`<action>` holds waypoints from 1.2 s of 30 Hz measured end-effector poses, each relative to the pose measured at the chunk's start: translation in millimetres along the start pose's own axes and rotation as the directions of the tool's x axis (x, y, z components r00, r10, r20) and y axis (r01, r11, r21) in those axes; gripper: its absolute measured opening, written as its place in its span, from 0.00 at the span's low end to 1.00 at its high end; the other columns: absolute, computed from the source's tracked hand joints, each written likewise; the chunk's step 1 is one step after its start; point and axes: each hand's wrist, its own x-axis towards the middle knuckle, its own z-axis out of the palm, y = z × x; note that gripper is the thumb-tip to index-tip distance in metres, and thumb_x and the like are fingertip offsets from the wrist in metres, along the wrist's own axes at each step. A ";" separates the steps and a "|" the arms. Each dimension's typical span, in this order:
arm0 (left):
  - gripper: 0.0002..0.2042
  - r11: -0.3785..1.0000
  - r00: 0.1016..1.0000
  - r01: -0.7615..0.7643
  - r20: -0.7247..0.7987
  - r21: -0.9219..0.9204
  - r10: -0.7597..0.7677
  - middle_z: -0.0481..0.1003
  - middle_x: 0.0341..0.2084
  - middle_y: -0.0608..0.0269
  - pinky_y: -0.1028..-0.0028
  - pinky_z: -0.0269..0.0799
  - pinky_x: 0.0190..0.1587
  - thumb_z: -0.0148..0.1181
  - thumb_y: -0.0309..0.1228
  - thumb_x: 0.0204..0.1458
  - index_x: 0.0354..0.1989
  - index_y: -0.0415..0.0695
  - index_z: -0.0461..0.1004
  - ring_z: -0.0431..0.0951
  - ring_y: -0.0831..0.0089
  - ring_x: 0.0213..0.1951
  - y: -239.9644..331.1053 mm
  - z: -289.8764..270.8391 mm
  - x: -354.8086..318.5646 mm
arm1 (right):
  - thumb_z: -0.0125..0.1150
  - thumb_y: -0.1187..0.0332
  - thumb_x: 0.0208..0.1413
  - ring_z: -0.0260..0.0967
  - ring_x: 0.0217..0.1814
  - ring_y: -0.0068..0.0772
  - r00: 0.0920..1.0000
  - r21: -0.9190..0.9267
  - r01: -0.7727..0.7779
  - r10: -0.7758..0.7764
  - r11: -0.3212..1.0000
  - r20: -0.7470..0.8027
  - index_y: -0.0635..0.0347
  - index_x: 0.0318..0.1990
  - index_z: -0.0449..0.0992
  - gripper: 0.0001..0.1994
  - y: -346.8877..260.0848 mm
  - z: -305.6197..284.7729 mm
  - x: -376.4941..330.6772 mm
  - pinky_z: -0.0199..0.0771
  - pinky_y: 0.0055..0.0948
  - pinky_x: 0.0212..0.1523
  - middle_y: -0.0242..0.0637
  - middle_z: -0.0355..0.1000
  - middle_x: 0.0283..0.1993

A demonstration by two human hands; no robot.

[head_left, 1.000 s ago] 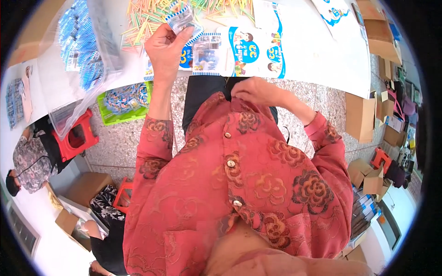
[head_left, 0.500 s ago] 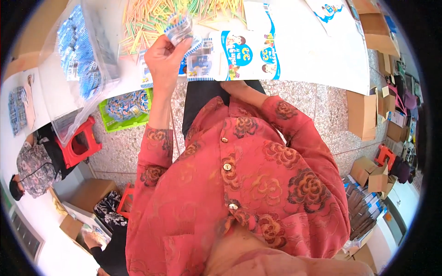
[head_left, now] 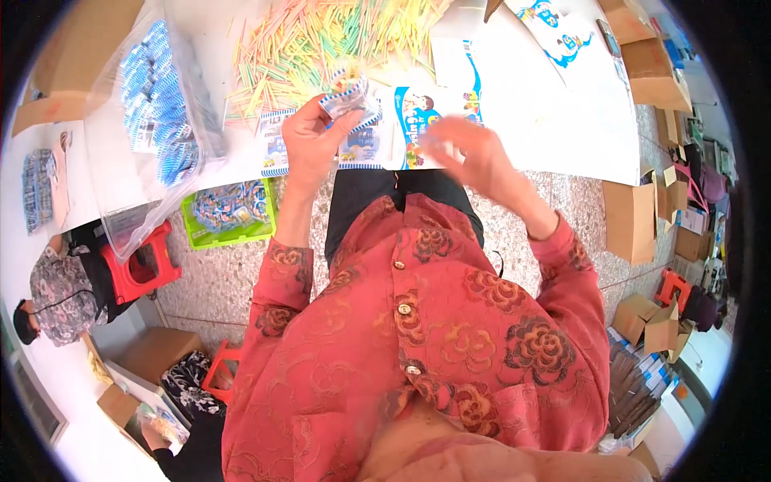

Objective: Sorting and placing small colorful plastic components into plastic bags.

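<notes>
Lifted from the lap since the earlier frame is the right hand [head_left: 475, 151], now held over the near edge of the surface [head_left: 562, 132], by the printed pouch [head_left: 415, 100]. It is caught in a blur, fingers loosely curled; whether anything is held in it cannot be told. Over on the left, the small clear packet [head_left: 348, 98] is pinched between thumb and fingers of the left hand [head_left: 310, 138], kept raised between the near edge and the pastel sticks [head_left: 329, 48]. For good handling, it is judged, the packet is best gripped lightly by its border and kept steady, so that its film is not crumpled and the right hand is given room. And the direction? Its striped borders are slanted, rising rightward; its top seems pointed toward the far edge, but its long axis cannot be surely read.
</notes>
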 end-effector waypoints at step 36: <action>0.04 0.976 0.982 0.181 -0.026 -0.118 -0.185 0.75 0.28 0.67 0.84 0.66 0.32 0.60 0.23 0.50 0.33 0.38 0.73 0.71 0.85 0.29 15.6 58.0 6.5 | 0.54 0.71 0.58 0.64 0.32 0.12 0.960 0.807 -0.100 0.271 0.582 -0.076 0.62 0.37 0.71 0.04 33.8 -4.2 43.6 0.66 0.16 0.35 0.24 0.69 0.31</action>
